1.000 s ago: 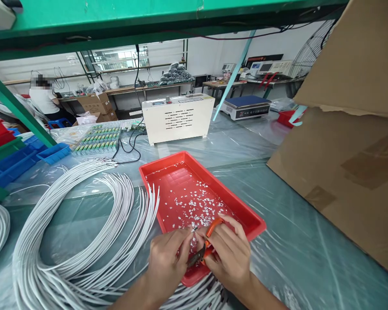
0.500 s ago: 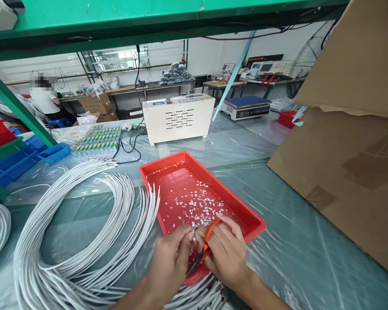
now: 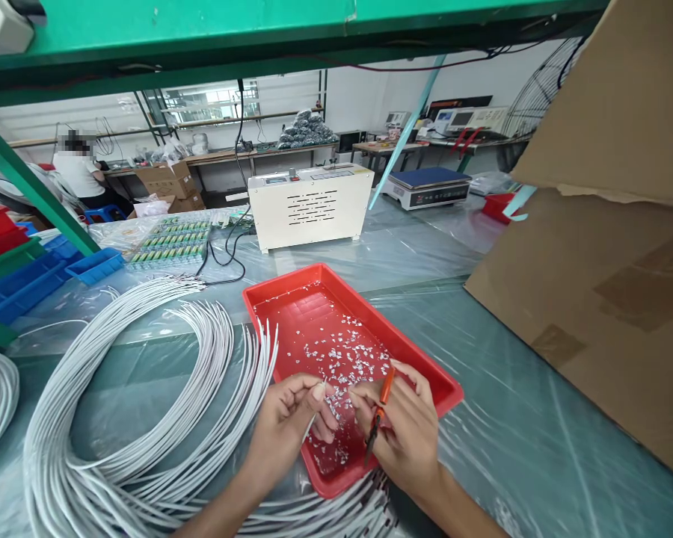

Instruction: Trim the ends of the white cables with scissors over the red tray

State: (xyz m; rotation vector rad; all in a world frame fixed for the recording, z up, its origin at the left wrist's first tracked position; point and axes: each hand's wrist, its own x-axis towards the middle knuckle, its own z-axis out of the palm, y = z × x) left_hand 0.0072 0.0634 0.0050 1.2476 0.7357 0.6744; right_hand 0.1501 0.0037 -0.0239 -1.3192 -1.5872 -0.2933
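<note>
Over the near half of a red plastic tray (image 3: 359, 299), my left hand (image 3: 286, 422) pinches the tip of a white cable (image 3: 324, 382) between thumb and forefinger. Orange-handled cutting pliers (image 3: 386, 387) sit in my right hand (image 3: 409, 433), their dark jaws pointing down towards me. The right thumb and forefinger are also drawn together near the cable tip, but I cannot make out anything between them. Small silvery scraps (image 3: 348, 351) lie scattered on the tray's floor. Beside the tray a large coil of white cables (image 3: 67, 396) curves round, some of its ends passing beneath my arms.
A cream-coloured machine (image 3: 314, 209) stands behind the tray, and a weighing scale (image 3: 426, 187) is further right. Cardboard (image 3: 611, 299) rises along the right side. Blue bins (image 3: 95, 265) and green circuit boards (image 3: 171, 243) are at left. A person (image 3: 78, 168) sits in the background.
My hands have moved apart from being close together. The left shifted slightly left and up, showing the cable tip; the right moved right, with the pliers turned more upright.
</note>
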